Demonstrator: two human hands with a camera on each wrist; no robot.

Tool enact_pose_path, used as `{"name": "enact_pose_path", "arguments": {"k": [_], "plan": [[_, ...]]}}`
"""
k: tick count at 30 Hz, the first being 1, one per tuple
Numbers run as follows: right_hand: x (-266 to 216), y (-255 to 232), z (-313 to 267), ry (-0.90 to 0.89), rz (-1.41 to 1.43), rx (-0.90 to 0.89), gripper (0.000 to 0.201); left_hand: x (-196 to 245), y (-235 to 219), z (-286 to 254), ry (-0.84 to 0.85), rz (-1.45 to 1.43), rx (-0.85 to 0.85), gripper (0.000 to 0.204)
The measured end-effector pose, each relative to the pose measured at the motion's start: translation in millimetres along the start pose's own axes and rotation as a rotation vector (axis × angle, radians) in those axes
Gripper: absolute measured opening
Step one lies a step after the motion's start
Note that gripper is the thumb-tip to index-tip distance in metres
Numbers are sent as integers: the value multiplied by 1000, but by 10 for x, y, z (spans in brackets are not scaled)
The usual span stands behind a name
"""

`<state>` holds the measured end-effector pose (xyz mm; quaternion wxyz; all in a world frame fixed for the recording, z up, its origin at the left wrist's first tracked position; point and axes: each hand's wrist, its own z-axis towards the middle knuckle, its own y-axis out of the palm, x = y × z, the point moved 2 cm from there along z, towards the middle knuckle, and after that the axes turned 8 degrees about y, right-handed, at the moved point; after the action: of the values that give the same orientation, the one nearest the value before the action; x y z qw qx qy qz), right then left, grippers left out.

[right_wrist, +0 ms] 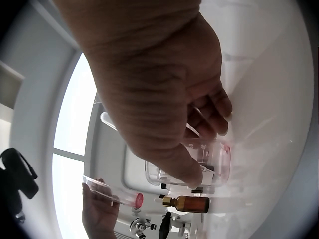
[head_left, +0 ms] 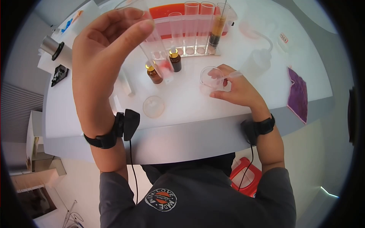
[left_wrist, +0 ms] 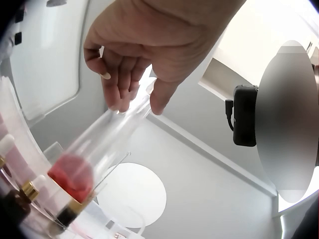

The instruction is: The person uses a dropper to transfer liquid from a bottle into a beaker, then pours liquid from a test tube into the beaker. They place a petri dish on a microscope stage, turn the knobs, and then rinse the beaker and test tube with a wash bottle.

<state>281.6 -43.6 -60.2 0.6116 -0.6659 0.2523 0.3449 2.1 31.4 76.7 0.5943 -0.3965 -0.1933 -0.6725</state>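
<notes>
Raised at the left of the head view, my left hand (head_left: pixel 99 53) pinches a clear tube (head_left: pixel 153 42) near its upper end. The tube leans, with red content at its lower end, seen also in the left wrist view as a red patch (left_wrist: pixel 73 178). My right hand (head_left: pixel 239 90) grips a small clear beaker (head_left: pixel 206 84) on the table, thumb on one side and fingers on the other. A pale stick-like piece (head_left: pixel 231 75) slants over the beaker's rim. Beside the tube's lower end stand two brown dropper bottles, one nearer (head_left: pixel 154 76) and one farther (head_left: pixel 175 63).
Behind the bottles, a clear rack (head_left: pixel 186 51) holds several tubes, one with brown and dark layers (head_left: pixel 216 32). A red tray (head_left: pixel 167 11) lies behind. A round dish (head_left: pixel 153 106) sits near the front edge; a squeeze bottle (head_left: pixel 260 59) and purple cloth (head_left: pixel 297 93) are right.
</notes>
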Motion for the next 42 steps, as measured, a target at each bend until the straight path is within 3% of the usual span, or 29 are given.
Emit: {"name": "enact_pose_path", "arguments": {"k": [12, 16, 19, 22, 25, 28, 42], "plan": [[45, -38, -5, 1, 57, -2, 69, -6, 62, 10, -45, -30, -18, 31], [69, -35, -8, 5, 65, -4, 69, -82, 23, 15, -61, -51, -88, 37], [66, -42, -1, -1, 58, 0, 69, -48, 68, -2, -53, 77, -25, 35], [71, -53, -6, 26, 57, -8, 68, -102, 29, 10, -66, -45, -75, 36], [104, -40, 0, 23, 68, -4, 67, -72, 68, 5, -41, -62, 18, 31], [90, -44, 2, 25, 62, -6, 66, -68, 46, 12, -74, -84, -14, 31], [89, -52, -4, 13, 65, -10, 63, -39, 41, 0, -4, -61, 1, 32]]}}
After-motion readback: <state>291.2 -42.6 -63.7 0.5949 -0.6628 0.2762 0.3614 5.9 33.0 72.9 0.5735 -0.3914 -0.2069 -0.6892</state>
